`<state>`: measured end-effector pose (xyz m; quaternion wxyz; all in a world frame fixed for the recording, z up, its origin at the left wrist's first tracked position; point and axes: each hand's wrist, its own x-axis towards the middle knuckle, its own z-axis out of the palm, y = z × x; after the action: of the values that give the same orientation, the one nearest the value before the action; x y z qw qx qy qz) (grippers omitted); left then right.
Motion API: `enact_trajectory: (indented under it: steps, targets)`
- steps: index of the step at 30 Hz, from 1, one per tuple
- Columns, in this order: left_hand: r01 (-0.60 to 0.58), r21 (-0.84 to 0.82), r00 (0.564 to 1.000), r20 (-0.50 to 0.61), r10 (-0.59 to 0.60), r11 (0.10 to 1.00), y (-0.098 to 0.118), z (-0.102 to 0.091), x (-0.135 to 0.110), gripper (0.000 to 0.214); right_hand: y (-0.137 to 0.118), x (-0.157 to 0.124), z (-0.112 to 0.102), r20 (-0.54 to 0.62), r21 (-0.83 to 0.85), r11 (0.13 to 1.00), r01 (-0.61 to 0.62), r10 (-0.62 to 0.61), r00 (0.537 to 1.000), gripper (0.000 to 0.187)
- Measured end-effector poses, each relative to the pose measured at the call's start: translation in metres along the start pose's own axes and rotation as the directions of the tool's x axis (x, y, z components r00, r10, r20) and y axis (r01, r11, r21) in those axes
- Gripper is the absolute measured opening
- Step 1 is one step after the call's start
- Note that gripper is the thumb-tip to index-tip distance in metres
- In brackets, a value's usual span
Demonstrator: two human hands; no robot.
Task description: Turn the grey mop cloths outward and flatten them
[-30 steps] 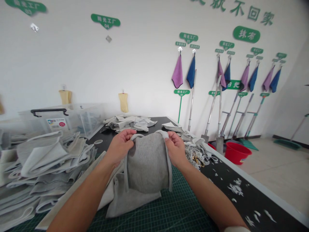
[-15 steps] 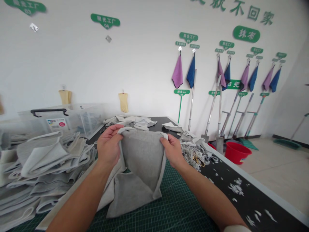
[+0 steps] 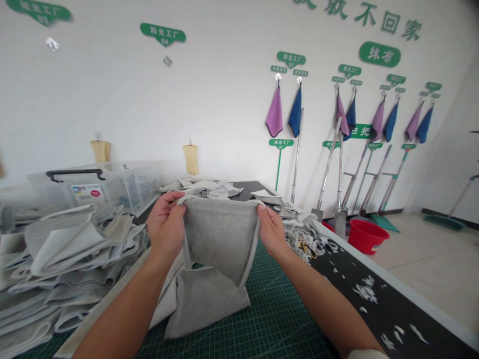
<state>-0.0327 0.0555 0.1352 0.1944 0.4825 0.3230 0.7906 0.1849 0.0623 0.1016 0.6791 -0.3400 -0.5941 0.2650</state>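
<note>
Head view: left hand [image 3: 165,225] and right hand [image 3: 272,232] pinch the top corners of a grey bound-edge fabric panel [image 3: 219,239] (a slackened pinch could drop it onto the green gridded cutting mat [image 3: 279,309]).

The left hand [image 3: 165,225] and right hand [image 3: 272,232] hold a grey cloth [image 3: 219,242] up by its bound edge above a green cutting mat [image 3: 284,314].

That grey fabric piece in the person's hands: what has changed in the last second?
The left hand moved left, away from the right hand, spreading the grey fabric piece wider, its bound top edge pulled straighter. Both kept hold. The green cutting mat and stacked fabric stayed put.
</note>
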Motion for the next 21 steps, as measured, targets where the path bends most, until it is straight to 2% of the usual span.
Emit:
enact_trajectory:
  steps: [3,6,9,11,13,16,19,21]
  targets:
    - [0.006,0.137,0.999,0.032,-0.010,0.991,0.003,0.000,-0.002,0.024,0.000,0.000,-0.001,-0.025,-0.004,1.000,0.009,-0.009,1.000,0.035]
    - [-0.061,0.211,0.995,0.086,0.044,0.976,0.006,-0.003,-0.003,0.025,-0.004,0.002,-0.002,-0.025,-0.017,1.000,0.021,-0.022,0.999,0.031]
    - [-0.131,0.205,0.977,0.196,0.090,0.970,0.008,-0.008,-0.003,0.019,-0.010,0.005,-0.005,-0.008,0.008,0.997,0.072,-0.072,0.997,0.023]
    - [-0.112,0.150,0.958,0.280,0.067,0.982,0.008,-0.012,-0.003,0.015,-0.015,0.006,-0.007,0.003,0.069,0.993,0.093,-0.093,0.996,0.021]
    - [-0.060,0.101,0.935,0.354,0.020,0.993,0.008,-0.015,-0.003,0.016,-0.019,0.007,-0.011,0.031,0.170,0.983,0.070,-0.076,0.997,0.022]
    - [-0.031,0.117,0.891,0.453,-0.026,0.993,0.008,-0.018,-0.004,0.019,-0.024,0.005,-0.015,0.137,0.304,0.952,-0.028,-0.015,0.990,0.028]
    - [-0.106,0.219,0.831,0.556,-0.034,0.970,0.011,-0.020,-0.004,0.029,-0.027,0.001,-0.017,0.244,0.356,0.928,-0.111,0.022,0.969,0.031]
    - [-0.185,0.286,0.783,0.621,-0.035,0.940,0.012,-0.022,-0.004,0.033,-0.027,0.000,-0.017,0.260,0.374,0.920,-0.117,0.017,0.965,0.028]
